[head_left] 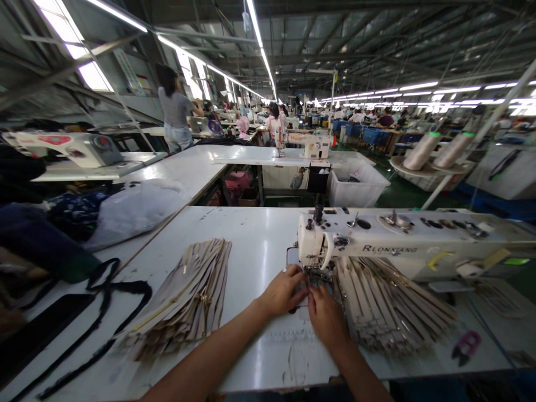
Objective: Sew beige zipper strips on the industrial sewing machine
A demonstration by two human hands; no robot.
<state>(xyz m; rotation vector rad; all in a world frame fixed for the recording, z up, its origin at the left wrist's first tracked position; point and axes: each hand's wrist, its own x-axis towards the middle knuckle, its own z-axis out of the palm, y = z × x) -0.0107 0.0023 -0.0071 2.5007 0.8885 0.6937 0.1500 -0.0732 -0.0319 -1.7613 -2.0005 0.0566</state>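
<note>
My left hand [285, 290] and my right hand [325, 317] meet on the white table [251, 245], fingertips together just below the needle of a white sewing machine [402, 245]. What they pinch is too small to make out. A fanned stack of beige zipper strips [188, 298] lies to the left of my hands. A second fanned stack of beige strips [389, 304] lies to the right, under the machine's arm.
Black strapping [104, 296] and dark fabric [37, 245] lie at the far left beside a white plastic bag [134, 209]. Pink snips [465, 345] rest at the right. Two thread cones [435, 149] stand behind. Other sewing tables, white bins and several workers fill the hall.
</note>
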